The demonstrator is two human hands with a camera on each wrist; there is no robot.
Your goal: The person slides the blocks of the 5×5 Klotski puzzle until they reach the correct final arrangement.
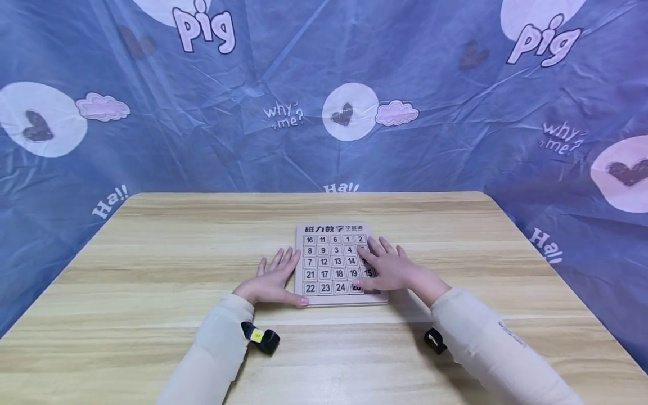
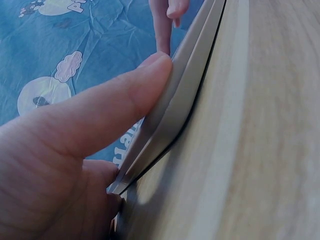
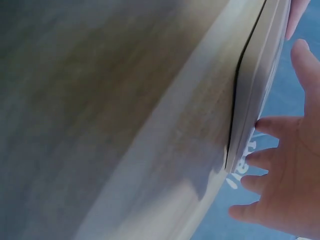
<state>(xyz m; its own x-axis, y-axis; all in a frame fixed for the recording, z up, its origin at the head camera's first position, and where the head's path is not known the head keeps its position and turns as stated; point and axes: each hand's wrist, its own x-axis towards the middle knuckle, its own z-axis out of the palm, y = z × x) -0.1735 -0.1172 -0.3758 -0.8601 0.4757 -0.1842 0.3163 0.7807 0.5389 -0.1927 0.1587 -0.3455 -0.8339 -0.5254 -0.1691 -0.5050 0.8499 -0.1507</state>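
A number slide puzzle point(image 1: 329, 261) with a pale frame lies flat on the table, its square numbered tiles facing up. My left hand point(image 1: 273, 279) holds the frame at its left side, the thumb over the near left corner and the fingertips along the left edge. In the left wrist view, the thumb point(image 2: 135, 90) presses on the frame's top face. Spread over the puzzle's right side, my right hand point(image 1: 390, 270) has its index fingertip at the right column and its thumb over the 20 tile. Its palm partly hides that column. A dark gap shows at the near right corner.
The wood-grain table point(image 1: 177, 270) extends around the puzzle on all sides. Behind it hangs a blue printed cloth point(image 1: 243, 146), which continues along both sides. Black wrist cameras point(image 1: 270, 341) sit on both pale sleeves.
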